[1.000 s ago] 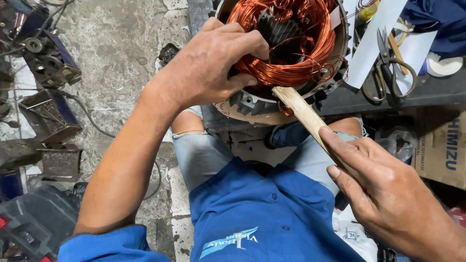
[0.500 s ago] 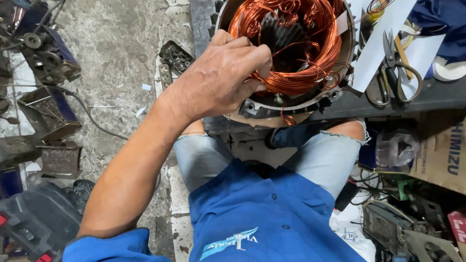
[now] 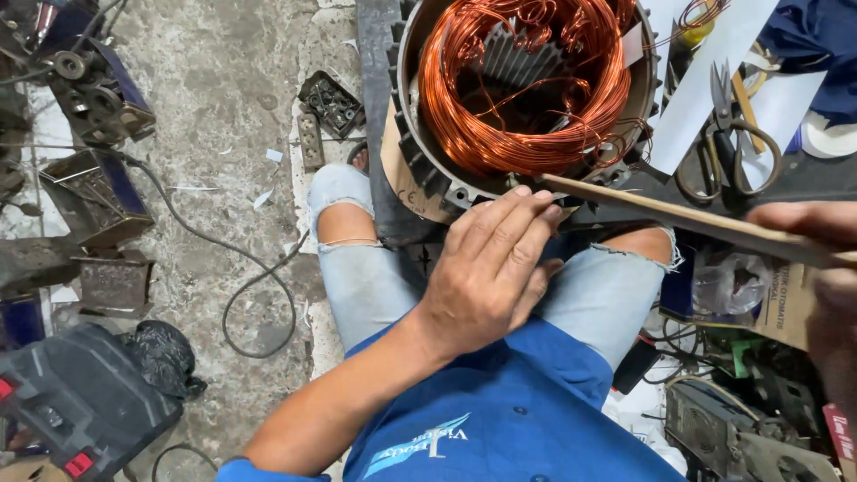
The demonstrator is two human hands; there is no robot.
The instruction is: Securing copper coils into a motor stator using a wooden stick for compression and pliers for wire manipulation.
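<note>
Slid off the copper coil since half a second ago: left hand, now flat and holding nothing, fingertips touching the round grey motor stator wound with copper wire at its 6 o'clock rim. Back at 3 o'clock: right hand, pinching a long flat wooden stick, tip at the same rim.

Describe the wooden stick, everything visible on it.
The wooden stick is a long, flat, pale-brown slat with a darker worn upper face. It lies nearly level, slanting slightly down to the right. Its narrow left tip sits at the lower rim of the motor stator, just below the copper winding, right by the left hand's fingers; whether they touch it is unclear. The right hand grips its far end, blurred at the frame edge.
</note>
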